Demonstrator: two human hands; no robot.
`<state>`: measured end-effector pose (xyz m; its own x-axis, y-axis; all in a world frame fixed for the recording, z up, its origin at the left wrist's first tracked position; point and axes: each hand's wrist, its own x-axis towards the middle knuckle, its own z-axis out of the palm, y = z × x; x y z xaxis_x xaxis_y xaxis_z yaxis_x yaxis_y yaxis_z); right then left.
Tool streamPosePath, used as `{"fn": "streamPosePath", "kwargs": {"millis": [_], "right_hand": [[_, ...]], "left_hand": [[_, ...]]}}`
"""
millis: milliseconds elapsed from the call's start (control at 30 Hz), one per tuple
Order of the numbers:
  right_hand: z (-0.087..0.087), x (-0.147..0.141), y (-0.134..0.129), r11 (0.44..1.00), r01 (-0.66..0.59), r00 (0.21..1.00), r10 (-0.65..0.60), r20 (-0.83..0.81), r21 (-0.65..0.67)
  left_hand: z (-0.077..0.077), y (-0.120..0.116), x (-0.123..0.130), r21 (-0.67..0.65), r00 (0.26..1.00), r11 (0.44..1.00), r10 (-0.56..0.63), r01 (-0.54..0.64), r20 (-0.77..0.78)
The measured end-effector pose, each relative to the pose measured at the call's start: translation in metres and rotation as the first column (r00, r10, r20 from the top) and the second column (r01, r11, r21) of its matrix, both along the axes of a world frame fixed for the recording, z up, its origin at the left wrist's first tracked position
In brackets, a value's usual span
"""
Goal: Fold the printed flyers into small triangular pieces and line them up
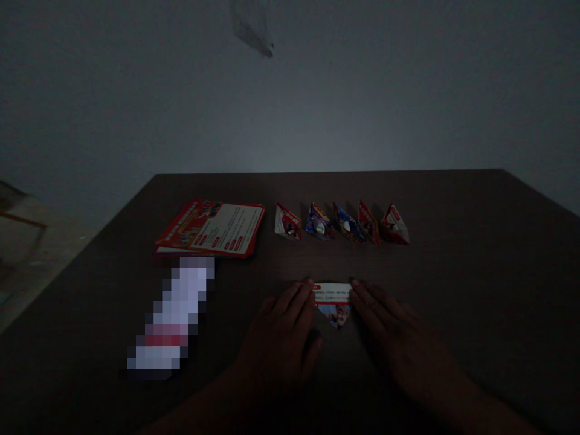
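Observation:
A small folded sheet of printed paper (334, 300) lies on the table, its straight edge away from me and a point toward me. White with text and a red line on top, it shows a picture lower down. My left hand (283, 329) rests flat on its left side, fingers stretched forward. Over its right side lies my right hand (394, 332), also flat with fingers extended. Both hands press the paper's corners, which they hide. Beyond them stands a row of several folded paper shapes, including a red and white one (289, 223) and a blue one (348, 225).
A stack of red and white printed leaflets (212, 226) sits at the back left of the dark table (453, 241). Nearer me is a bright blurred-out object (170, 320) whose kind is hidden. A pale wall (362, 90) rises behind the table's far edge.

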<state>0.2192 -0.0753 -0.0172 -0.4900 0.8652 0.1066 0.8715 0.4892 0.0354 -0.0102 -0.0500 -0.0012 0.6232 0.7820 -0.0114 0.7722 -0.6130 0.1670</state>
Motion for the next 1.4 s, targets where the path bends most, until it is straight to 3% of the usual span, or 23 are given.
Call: {"fn": "streamPosePath", "kwargs": {"millis": [333,600,867,1233,1400], "right_hand": [[0.002,-0.001,0.002,1.0,-0.014,1.0,0.015,0.023,-0.021],[0.01,-0.005,0.001,0.998,-0.027,0.998,0.024,0.059,0.057],[0.021,-0.02,0.002,0.986,-0.039,0.996,0.025,0.089,0.159],[0.018,-0.024,0.001,0.992,0.008,0.999,-0.014,0.049,0.127],[0.017,-0.025,0.003,0.993,0.06,0.998,-0.059,-0.018,0.101]], "left_hand": [[0.001,0.0,0.001,-0.01,1.0,1.0,0.0,0.0,-0.014],[0.006,-0.003,0.006,0.024,0.999,1.0,0.002,-0.001,-0.04],[0.02,-0.005,0.03,0.121,0.992,0.992,-0.017,0.032,-0.124],[0.009,-0.005,0.042,0.206,0.974,0.978,0.031,0.017,-0.225],[0.011,0.001,0.04,0.226,0.97,0.971,-0.02,0.077,-0.243]]}}
